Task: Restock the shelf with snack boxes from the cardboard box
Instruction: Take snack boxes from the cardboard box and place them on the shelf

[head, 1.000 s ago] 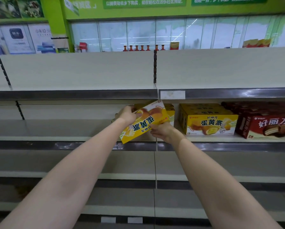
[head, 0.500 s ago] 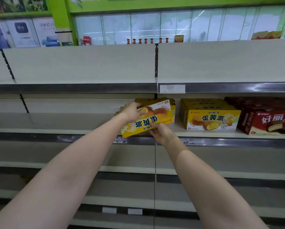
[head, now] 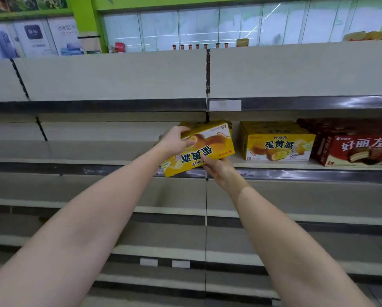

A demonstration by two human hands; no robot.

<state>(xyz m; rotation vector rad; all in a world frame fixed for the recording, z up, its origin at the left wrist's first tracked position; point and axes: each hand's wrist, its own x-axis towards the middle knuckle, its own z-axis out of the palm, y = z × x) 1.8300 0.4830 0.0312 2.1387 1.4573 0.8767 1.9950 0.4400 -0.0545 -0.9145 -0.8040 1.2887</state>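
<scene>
A yellow snack box [head: 210, 147] with upside-down print hangs tilted at the front edge of the second shelf [head: 119, 161]. My left hand [head: 174, 141] grips its upper left corner, thumb on the front face. My right hand [head: 216, 167] holds its lower edge from below. Behind it another yellow box [head: 193, 124] peeks out on the shelf. The cardboard box is out of view.
To the right on the same shelf stand stacked yellow boxes [head: 276, 140] and red chocolate-pie boxes [head: 358, 145]. The top shelf [head: 110, 76] and lower shelves [head: 141, 209] hold nothing. Small bottles [head: 199, 46] line the far side behind the top shelf.
Both hands have carried the yellow box forward toward the shelf and levelled it a little. The view has dipped slightly.
</scene>
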